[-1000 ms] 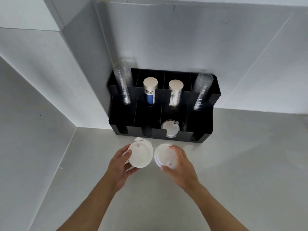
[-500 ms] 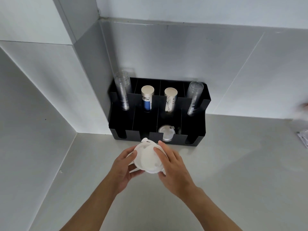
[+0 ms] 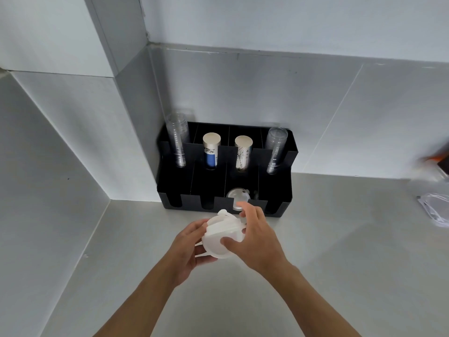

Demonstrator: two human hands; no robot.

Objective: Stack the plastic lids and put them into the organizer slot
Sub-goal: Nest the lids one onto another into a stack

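Observation:
A stack of white plastic lids [image 3: 218, 233] is held between both hands above the counter, just in front of the black organizer [image 3: 279, 210]. My left hand [image 3: 185, 249] cups the stack from the left and below. My right hand [image 3: 255, 237] grips it from the right, thumb on the front lid, fingers over the top. Another white lid [image 3: 237, 196] lies in the organizer's front row, third slot from the left, partly hidden behind my right fingers.
The organizer stands in a wall corner. Its back row holds two clear cup stacks [image 3: 178, 139] [image 3: 275, 148] and two paper cup stacks [image 3: 211, 152] [image 3: 243, 152]. White cables [image 3: 435, 207] and an orange-black object [image 3: 437, 161] lie at the right edge.
The two lids held apart a second ago have been brought together into one stack. Both hands now hold it closer to the organizer front.

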